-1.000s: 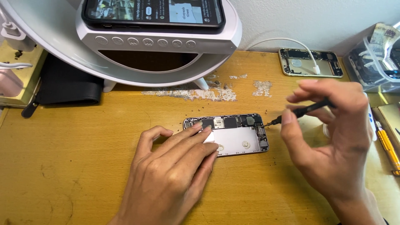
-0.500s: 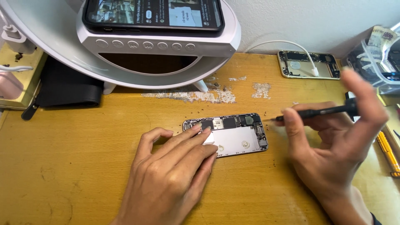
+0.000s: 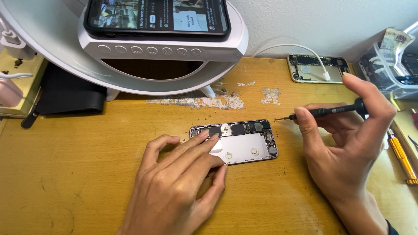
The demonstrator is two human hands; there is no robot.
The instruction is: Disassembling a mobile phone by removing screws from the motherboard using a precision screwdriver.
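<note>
Slim black screwdriver (image 3: 324, 112) now level, off the opened metal phone (image 3: 244, 140).

Worn wooden desk (image 3: 87, 174) against a plain white wall (image 3: 326, 21), evenly lit.

Setting: small phone-repair bench. Evidence: scuffed wooden worktop (image 3: 87, 174) against a white wall; opened phone (image 3: 237, 141), circuitry bare; second gutted phone shell (image 3: 311, 69) with white cable; precision screwdriver (image 3: 326, 112); yellow-handled tool (image 3: 402, 156); clear parts box (image 3: 392, 65); white stand (image 3: 165, 52) carrying a lit phone.
</note>
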